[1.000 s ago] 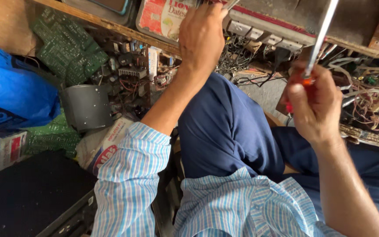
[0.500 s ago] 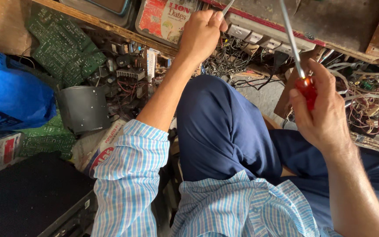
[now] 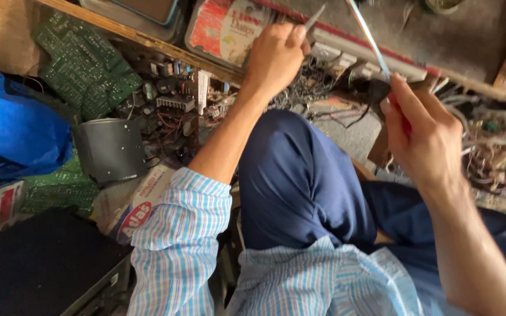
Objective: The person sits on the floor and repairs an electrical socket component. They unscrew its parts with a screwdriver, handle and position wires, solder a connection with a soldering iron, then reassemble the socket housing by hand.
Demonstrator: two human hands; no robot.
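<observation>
The left hand (image 3: 273, 55) pinches a thin metal tool (image 3: 314, 17) pointing toward one o'clock; the right hand (image 3: 423, 131) grips a red-handled screwdriver (image 3: 370, 38), its shaft angled toward eleven o'clock, over tangled wires (image 3: 487, 146).

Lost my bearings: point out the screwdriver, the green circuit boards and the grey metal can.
screwdriver (image 3: 369, 40), head view, on its metal shaft.
green circuit boards (image 3: 83, 70), head view, on the top board.
grey metal can (image 3: 111, 151), head view, on its side wall.

Screwdriver (image 3: 370, 38) shaft cut off by top edge, handle hidden in right hand (image 3: 426, 137), wire tangle (image 3: 493, 146) blurred
</observation>
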